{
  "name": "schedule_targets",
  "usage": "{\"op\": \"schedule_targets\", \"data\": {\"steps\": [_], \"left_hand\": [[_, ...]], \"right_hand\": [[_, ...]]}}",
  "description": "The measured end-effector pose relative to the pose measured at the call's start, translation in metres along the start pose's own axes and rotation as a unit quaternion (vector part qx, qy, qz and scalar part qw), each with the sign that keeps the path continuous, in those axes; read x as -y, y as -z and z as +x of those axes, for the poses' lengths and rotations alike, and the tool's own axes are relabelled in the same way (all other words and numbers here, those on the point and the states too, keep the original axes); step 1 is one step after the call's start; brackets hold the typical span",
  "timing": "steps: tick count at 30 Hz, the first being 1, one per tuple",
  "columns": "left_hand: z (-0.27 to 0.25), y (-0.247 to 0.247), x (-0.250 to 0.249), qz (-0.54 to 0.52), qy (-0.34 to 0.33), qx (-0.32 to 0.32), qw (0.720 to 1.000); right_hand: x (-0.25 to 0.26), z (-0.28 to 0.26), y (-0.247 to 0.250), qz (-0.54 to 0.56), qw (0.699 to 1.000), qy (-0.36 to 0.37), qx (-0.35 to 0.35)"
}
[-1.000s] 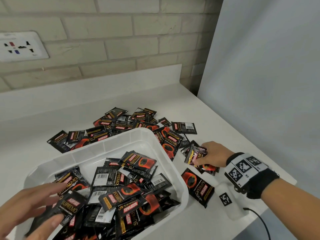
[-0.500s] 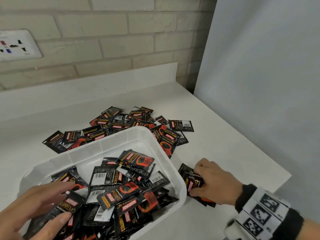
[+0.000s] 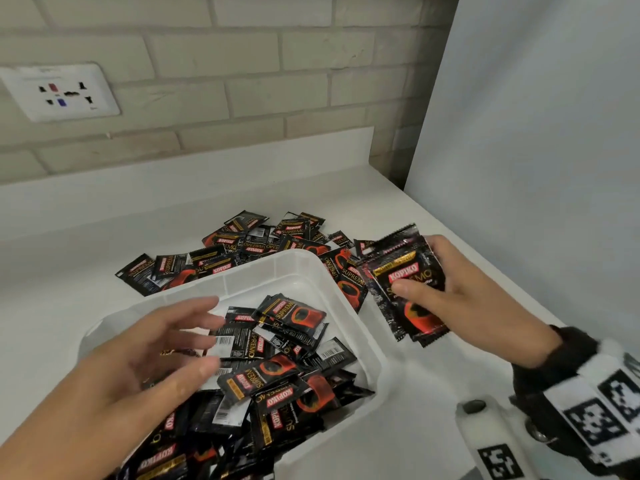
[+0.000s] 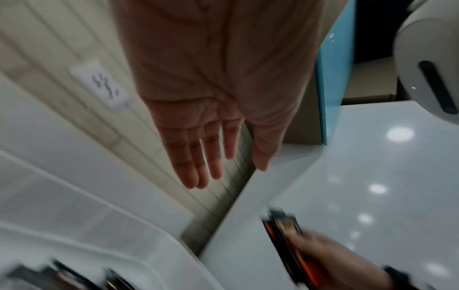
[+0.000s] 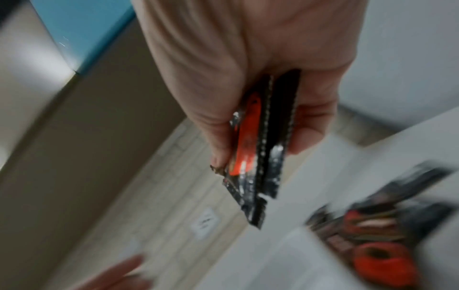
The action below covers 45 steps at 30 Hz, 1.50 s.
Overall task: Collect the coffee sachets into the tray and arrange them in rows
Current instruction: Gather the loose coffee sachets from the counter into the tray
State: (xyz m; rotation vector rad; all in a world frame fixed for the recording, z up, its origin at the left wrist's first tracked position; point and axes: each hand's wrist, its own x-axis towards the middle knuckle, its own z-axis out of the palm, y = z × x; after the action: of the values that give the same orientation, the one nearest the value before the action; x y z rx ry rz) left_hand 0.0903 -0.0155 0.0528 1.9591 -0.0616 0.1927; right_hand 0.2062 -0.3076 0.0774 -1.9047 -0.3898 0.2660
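Holding a bunch of sachets (image 3: 408, 289), right hand (image 3: 464, 296); left hand (image 3: 138, 368) open above tray (image 3: 367, 344). Tray contents jumbled, no rows; loose pile (image 3: 242, 247) remains on desk (image 3: 69, 271).

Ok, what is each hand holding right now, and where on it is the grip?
The right hand pinches a small stack of sachets across the middle of their right side, thumb on the front. The left hand holds nothing, open above the tray.

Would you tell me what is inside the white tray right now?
The white tray holds a loose, overlapping heap of coffee sachets, not in rows. The left hand hovers open above, hiding some sachets and the tray floor beneath.
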Motion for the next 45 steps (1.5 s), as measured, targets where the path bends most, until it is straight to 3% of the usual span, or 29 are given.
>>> {"op": "schedule_targets", "data": {"steps": [4,8,12,14,16,18,22,24,29,32,34,38,41,45], "left_hand": [[0.023,-0.023,-0.032,-0.081,0.018,0.077,0.994],[0.034,-0.033,-0.048,-0.114,0.006,0.043,0.993],[0.035,-0.002,-0.048,-0.033,-0.058,0.017,0.998],[0.03,0.025,-0.042,0.112,-0.077,-0.027,0.99],[0.025,0.046,-0.031,0.315,-0.094,-0.009,0.945],[0.018,0.056,-0.012,0.435,-0.074,0.041,0.897],[0.005,0.044,0.025,0.547,-0.01,0.164,0.821],[0.005,0.039,0.038,0.56,0.033,0.191,0.805],[0.0,0.06,0.068,0.493,0.126,0.222,0.832],[-0.006,0.071,0.083,0.478,0.135,0.17,0.851],[-0.008,0.08,0.085,0.444,0.157,0.166,0.866],[-0.013,0.095,0.103,0.422,0.162,0.124,0.883],[-0.008,0.084,0.078,0.377,0.139,0.105,0.91],[0.004,0.062,0.028,0.355,0.117,0.075,0.925]], "right_hand": [[0.042,0.005,-0.048,0.057,0.988,0.095,0.109],[0.058,0.016,-0.09,0.064,0.982,0.129,0.126],[0.059,0.023,-0.09,0.028,0.981,0.126,0.146],[0.052,0.025,-0.077,-0.005,0.986,0.11,0.128],[0.04,0.026,-0.062,-0.018,0.989,0.103,0.106],[0.028,0.027,-0.048,-0.022,0.992,0.085,0.086],[0.015,0.031,-0.027,-0.044,0.996,0.051,0.062],[0.013,0.032,-0.018,-0.055,0.996,0.039,0.057],[0.005,0.043,0.008,-0.06,0.997,-0.01,0.039],[-0.012,0.064,0.024,-0.143,0.987,-0.048,0.047],[-0.025,0.082,0.03,-0.214,0.969,-0.094,0.081],[-0.044,0.11,0.021,-0.379,0.901,-0.138,0.157],[-0.05,0.125,0.004,-0.401,0.892,-0.14,0.153],[-0.061,0.14,-0.016,-0.418,0.886,-0.129,0.151]]}}
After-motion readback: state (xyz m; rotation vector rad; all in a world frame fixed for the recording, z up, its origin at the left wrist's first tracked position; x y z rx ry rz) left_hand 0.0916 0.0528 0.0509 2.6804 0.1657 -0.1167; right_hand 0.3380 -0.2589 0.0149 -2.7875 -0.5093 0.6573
